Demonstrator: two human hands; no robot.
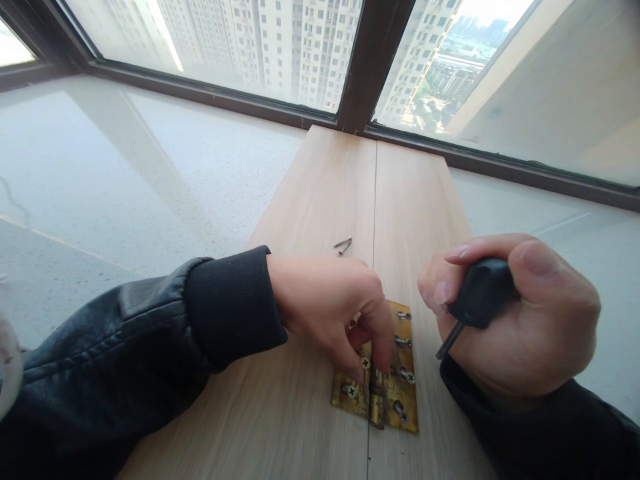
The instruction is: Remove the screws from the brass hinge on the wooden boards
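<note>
A brass-coloured hinge (407,407) lies unfolded across the seam of two light wooden boards (330,167). My left hand (345,313) reaches over it from the left, hiding much of its upper left leaf. Its thumb and a finger close around a cross-head screw (365,363) beside the knuckle. Another screw (351,391) sits in the left leaf, and several more, such as one screw (410,377), stand tilted in the right leaf. In my right hand (540,313), off to the right and above the board, is a black-handled screwdriver (483,293), its shaft pointing down and left.
Two loose screws (344,245) lie on the left board beyond my left hand. The boards rest on a white speckled surface (200,173), their far end against a dark window frame (355,87). A white rounded object (9,367) shows at the left edge.
</note>
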